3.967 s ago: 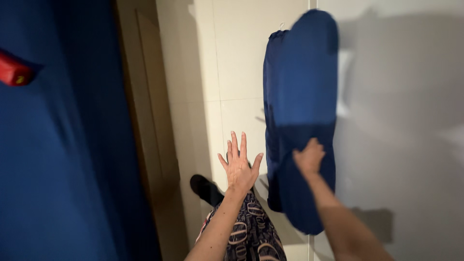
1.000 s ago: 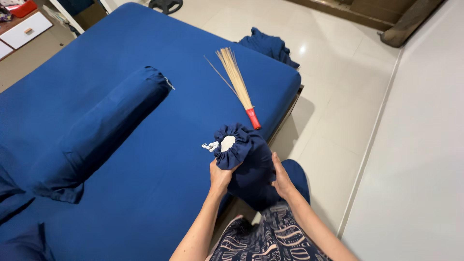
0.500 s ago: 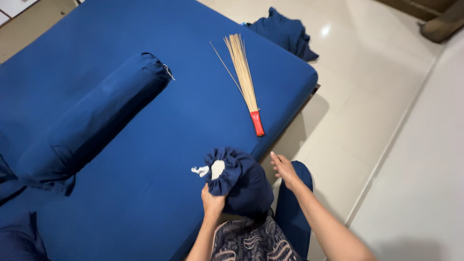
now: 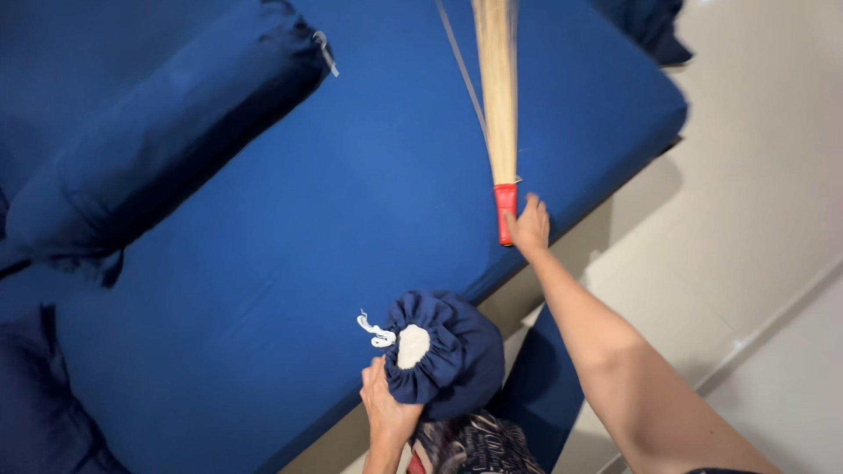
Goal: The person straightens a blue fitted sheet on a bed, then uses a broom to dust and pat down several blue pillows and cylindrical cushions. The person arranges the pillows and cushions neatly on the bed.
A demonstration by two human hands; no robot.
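Note:
My left hand (image 4: pixel 385 411) grips the gathered end of a dark blue bolster (image 4: pixel 448 351), whose white filling and white drawstring (image 4: pixel 376 332) show at its opening. The bolster stands against my leg at the bed's edge. My right hand (image 4: pixel 529 227) reaches out over the bed and touches the red handle (image 4: pixel 505 211) of a straw broom (image 4: pixel 497 88) lying on the blue sheet; its fingers rest on the handle's end.
A second blue bolster (image 4: pixel 167 132) lies across the bed (image 4: pixel 290 237) at the upper left. Crumpled blue cloth (image 4: pixel 654 26) sits off the bed's far corner. Pale tiled floor (image 4: pixel 755 193) runs along the right side.
My right hand left the bolster and stretched forward to the broom's red handle. The left hand keeps its hold on the bolster. The view shifted closer to the bed.

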